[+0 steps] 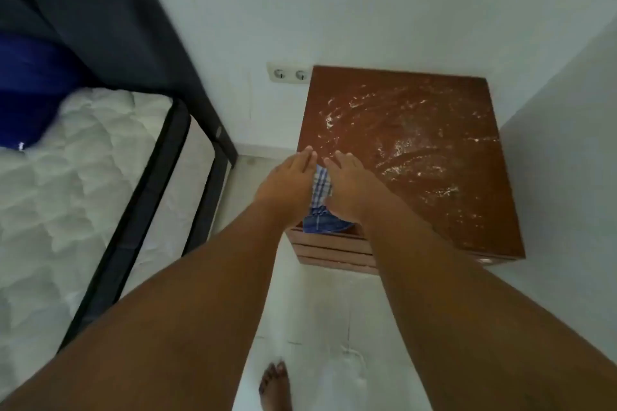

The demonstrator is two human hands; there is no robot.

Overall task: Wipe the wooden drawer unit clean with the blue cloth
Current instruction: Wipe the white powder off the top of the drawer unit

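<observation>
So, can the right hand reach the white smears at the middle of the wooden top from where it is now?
Probably yes. The right hand rests flat on the blue cloth at the near left corner of the drawer unit, and nothing stands between it and the white smears.

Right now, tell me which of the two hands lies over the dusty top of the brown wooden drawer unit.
The right hand: it reaches over the white-smeared top of the brown wooden drawer unit, on the blue checked cloth. The left hand sits at the unit's left edge, mostly off it.
</observation>
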